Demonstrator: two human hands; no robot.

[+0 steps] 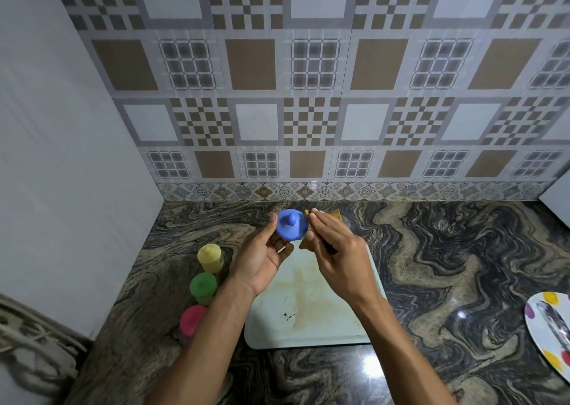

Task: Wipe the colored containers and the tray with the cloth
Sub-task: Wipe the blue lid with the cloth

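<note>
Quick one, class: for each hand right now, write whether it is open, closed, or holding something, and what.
Left hand: holding the blue container.
Right hand: holding the cloth against the blue container.

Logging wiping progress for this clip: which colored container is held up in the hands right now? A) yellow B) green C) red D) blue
D: the left hand holds the blue container up while the right hand holds the cloth at its side; the yellow container, green container and red container stand on the counter.
</note>
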